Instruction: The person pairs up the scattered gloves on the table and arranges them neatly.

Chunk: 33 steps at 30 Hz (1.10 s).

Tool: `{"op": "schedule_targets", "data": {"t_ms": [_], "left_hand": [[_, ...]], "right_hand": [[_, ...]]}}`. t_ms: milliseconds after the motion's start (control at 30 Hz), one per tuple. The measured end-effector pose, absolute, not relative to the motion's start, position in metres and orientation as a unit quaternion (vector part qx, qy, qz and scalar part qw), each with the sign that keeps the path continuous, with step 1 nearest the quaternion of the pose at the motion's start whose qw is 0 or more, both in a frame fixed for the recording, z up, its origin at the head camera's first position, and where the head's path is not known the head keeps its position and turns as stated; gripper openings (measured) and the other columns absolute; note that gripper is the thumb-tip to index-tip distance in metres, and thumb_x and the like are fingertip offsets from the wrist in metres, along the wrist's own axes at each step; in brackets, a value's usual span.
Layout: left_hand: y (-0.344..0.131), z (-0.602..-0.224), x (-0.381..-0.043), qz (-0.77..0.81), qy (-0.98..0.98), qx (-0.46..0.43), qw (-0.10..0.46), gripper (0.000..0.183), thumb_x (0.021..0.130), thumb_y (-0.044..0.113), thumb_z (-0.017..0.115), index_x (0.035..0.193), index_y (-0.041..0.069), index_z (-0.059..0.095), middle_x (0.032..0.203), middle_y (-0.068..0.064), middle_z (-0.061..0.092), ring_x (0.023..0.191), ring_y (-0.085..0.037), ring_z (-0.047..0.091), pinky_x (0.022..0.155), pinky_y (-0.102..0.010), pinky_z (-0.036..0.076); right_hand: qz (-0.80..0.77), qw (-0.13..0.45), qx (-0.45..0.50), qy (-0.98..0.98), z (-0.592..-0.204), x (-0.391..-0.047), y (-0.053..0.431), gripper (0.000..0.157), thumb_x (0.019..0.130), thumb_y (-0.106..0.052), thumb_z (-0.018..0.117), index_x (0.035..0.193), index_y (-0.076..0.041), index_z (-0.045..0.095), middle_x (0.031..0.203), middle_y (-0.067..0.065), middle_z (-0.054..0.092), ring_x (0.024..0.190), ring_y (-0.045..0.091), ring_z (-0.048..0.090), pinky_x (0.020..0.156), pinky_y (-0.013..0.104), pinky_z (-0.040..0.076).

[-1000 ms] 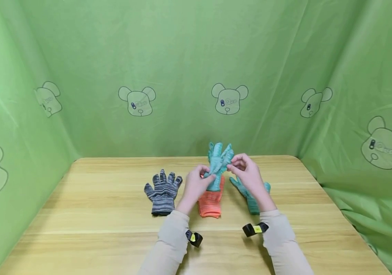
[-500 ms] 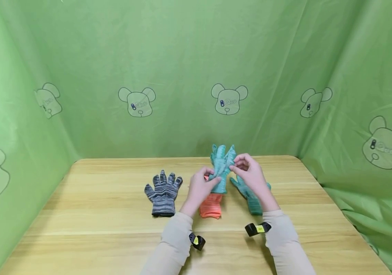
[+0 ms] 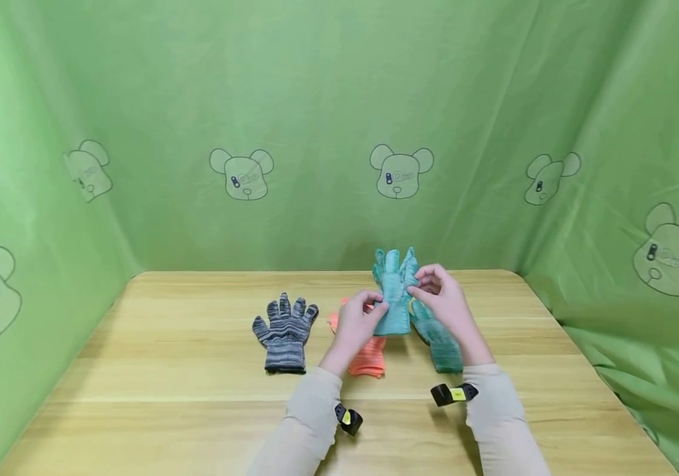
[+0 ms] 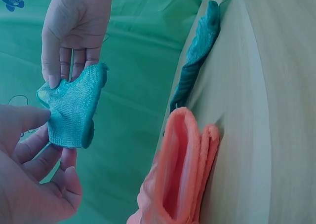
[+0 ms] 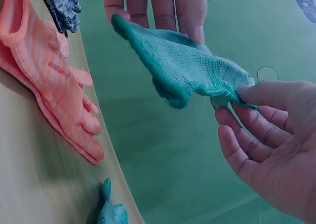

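Observation:
Both hands hold a teal knitted glove (image 3: 394,294) up off the table, its fingers pointing away and its cuff toward the person. My left hand (image 3: 360,322) pinches the glove's left edge near the cuff between thumb and fingers. On the other side, my right hand (image 3: 445,303) pinches it by the thumb side. In the right wrist view the cuff's darker green hem (image 5: 148,61) hangs slack between the two hands. A second teal glove (image 3: 439,340) lies on the table below the right hand, partly covered by it. Beneath the left hand lie orange gloves (image 3: 367,357), stacked.
A grey and black striped glove (image 3: 286,335) lies flat to the left, fingers pointing away. The wooden table (image 3: 166,370) meets green curtains (image 3: 315,225) at its back and sides. Black wrist cameras (image 3: 454,395) are strapped to both wrists.
Both hands have shifted a little to the right with the teal glove. It hangs flatter and straighter now, and more of the orange gloves shows at the left.

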<state>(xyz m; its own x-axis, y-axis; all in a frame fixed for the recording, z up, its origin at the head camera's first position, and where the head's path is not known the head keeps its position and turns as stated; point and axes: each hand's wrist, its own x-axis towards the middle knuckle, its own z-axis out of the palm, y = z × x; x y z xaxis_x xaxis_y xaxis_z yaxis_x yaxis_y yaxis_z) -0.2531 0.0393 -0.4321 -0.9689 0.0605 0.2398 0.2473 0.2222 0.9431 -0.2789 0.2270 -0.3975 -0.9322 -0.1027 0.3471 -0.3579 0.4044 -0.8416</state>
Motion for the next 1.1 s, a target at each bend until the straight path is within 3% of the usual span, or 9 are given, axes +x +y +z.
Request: {"op": "schedule_targets", "data": {"t_ms": [533, 867, 1100], "left_hand": [[0.055, -0.437, -0.254, -0.618, -0.772, -0.109, 0.094, 0.019, 0.094, 0.022, 0.064, 0.103, 0.008, 0.073, 0.098, -0.008, 0.073, 0.085, -0.01, 0.065, 0.075, -0.018, 0.053], [0.067, -0.441, -0.256, -0.65, -0.747, -0.1, 0.096, 0.014, 0.09, 0.019, 0.069, 0.096, 0.008, 0.074, 0.093, -0.007, 0.073, 0.075, -0.003, 0.059, 0.068, -0.016, 0.051], [0.073, -0.444, -0.257, -0.674, -0.727, -0.098, 0.087, 0.01, 0.089, 0.015, 0.07, 0.095, 0.007, 0.072, 0.094, -0.008, 0.072, 0.075, -0.002, 0.059, 0.07, -0.016, 0.051]], "right_hand": [[0.511, 0.124, 0.138, -0.839, -0.394, -0.277, 0.239, 0.031, 0.089, -0.007, 0.069, 0.113, 0.005, 0.054, 0.102, 0.02, 0.063, 0.082, -0.001, 0.056, 0.074, 0.011, 0.048], [0.496, 0.116, 0.133, -0.85, -0.393, -0.279, 0.246, 0.03, 0.088, -0.005, 0.069, 0.112, 0.005, 0.054, 0.102, 0.023, 0.062, 0.083, -0.002, 0.056, 0.076, 0.01, 0.048], [0.478, 0.095, 0.136, -0.863, -0.389, -0.277, 0.252, 0.03, 0.089, -0.007, 0.068, 0.113, 0.003, 0.054, 0.104, 0.021, 0.063, 0.085, 0.002, 0.056, 0.076, 0.012, 0.049]]}}
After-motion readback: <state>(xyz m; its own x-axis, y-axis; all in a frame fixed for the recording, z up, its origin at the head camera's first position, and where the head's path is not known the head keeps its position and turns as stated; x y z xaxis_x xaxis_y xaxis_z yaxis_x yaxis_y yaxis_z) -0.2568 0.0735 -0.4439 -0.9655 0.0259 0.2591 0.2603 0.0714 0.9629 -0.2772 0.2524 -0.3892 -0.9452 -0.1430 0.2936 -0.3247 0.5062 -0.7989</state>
